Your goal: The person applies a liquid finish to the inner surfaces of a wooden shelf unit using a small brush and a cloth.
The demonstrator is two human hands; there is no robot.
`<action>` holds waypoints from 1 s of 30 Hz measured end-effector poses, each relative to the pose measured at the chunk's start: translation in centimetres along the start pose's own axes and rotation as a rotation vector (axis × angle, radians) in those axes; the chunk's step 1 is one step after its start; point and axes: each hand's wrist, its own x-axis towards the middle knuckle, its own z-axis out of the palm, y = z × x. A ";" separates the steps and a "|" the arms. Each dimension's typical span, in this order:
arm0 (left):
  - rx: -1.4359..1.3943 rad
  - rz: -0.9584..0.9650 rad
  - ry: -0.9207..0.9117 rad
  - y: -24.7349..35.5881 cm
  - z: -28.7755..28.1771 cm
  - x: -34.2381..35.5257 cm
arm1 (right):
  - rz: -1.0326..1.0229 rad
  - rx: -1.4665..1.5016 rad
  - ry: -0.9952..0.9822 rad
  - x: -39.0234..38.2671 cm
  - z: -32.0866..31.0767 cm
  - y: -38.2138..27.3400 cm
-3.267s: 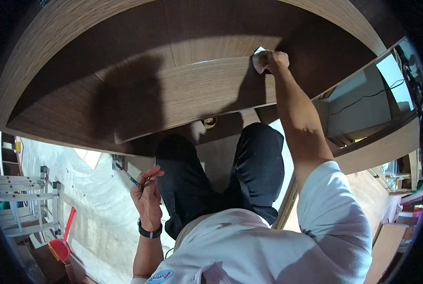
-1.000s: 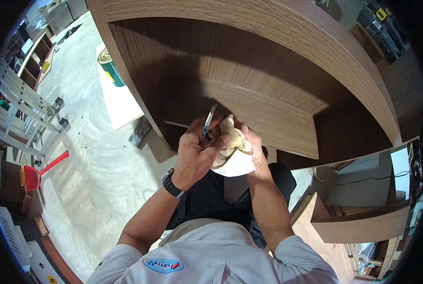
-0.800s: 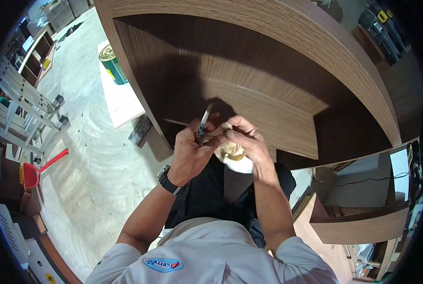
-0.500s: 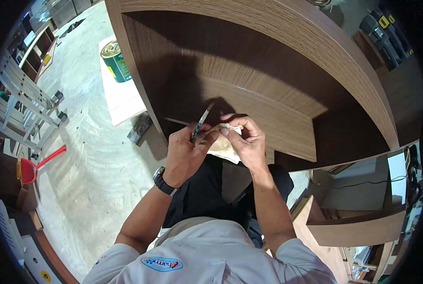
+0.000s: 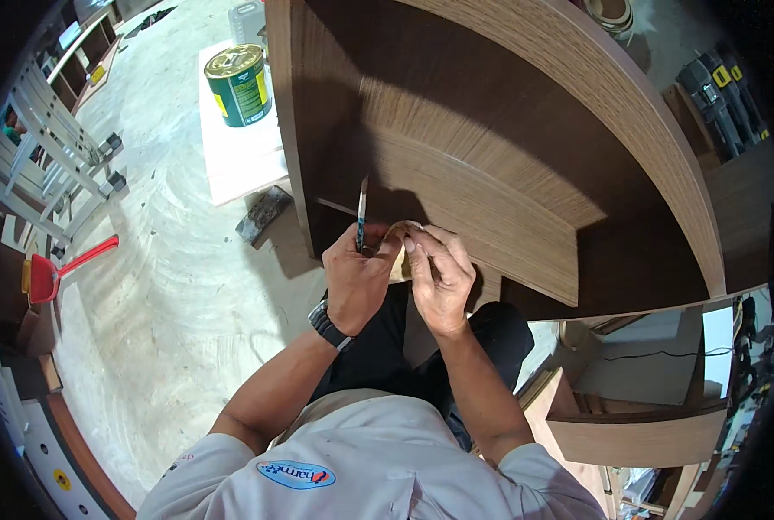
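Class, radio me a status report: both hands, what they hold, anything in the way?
Left hand grips brush and cloth. Right hand pinches cloth. Cloth partly hidden by hands. Possible obstacle: cabinet just beyond.

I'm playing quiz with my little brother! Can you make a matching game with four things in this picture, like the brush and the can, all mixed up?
Things:
1. paintbrush
2. pale cloth or paper
3. can
4. dustpan

Places and colours:
A. standing on a white board
B. red, with a long handle
C. pinched between the left hand and the right hand
D. in the left hand only, tip pointing toward the top of the picture

Right pairs: 1-D, 2-C, 3-A, 4-B
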 end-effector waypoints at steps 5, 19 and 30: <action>-0.056 -0.037 0.036 -0.4 -0.7 -0.2 | -0.161 -0.144 -0.094 0.1 0.4 -1.5; -0.448 -0.411 -0.211 0.6 -6.5 -1.8 | -0.205 -0.201 -0.326 3.5 1.8 1.3; -0.246 -0.437 0.103 -5.8 -14.1 -7.7 | -0.478 -0.611 -0.663 14.9 11.3 14.0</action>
